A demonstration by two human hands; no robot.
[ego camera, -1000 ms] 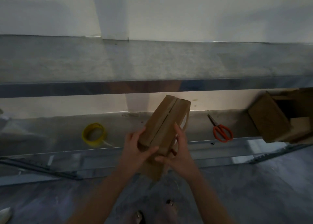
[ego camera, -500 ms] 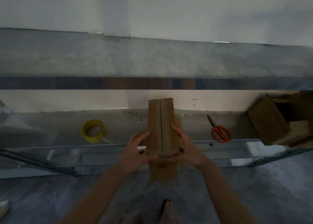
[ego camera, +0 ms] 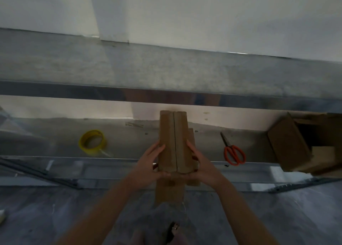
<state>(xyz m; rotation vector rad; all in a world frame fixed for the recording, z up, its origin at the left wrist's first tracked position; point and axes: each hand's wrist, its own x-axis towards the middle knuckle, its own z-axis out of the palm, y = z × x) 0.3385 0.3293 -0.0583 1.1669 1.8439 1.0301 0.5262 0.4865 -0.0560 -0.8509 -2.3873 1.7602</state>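
Nearest, above the grey mottled floor [ego camera: 55, 211], both forearms reach forward to a narrow brown cardboard box [ego camera: 174, 143] held in the air in the middle of the view, in front of the near edge of the lower shelf. The left hand [ego camera: 150, 161] grasps the box's left side with its fingers laid up along the wall and its thumb under the near end. The right hand [ego camera: 201, 164] grasps the right side in the same way.

The two top flaps are folded down and meet along a dark seam running away from the person. No tape shows on that seam. A loose cardboard flap [ego camera: 169, 193] hangs below the hands at the near end, so that end looks unclosed.

As I judge it, the folding of the top is done, and the sealing and the near flap are left.

Farther off, on the dull metal lower shelf [ego camera: 46, 133], a roll of yellow adhesive tape [ego camera: 92, 142] lies to the left and a pair of orange-handled scissors [ego camera: 233, 153] to the right, both well apart from the box and untouched. At the far right stand several more brown cardboard cartons [ego camera: 288, 144]. Above runs a grey metal upper shelf [ego camera: 166, 72], and behind it a pale wall [ego camera: 203, 13].
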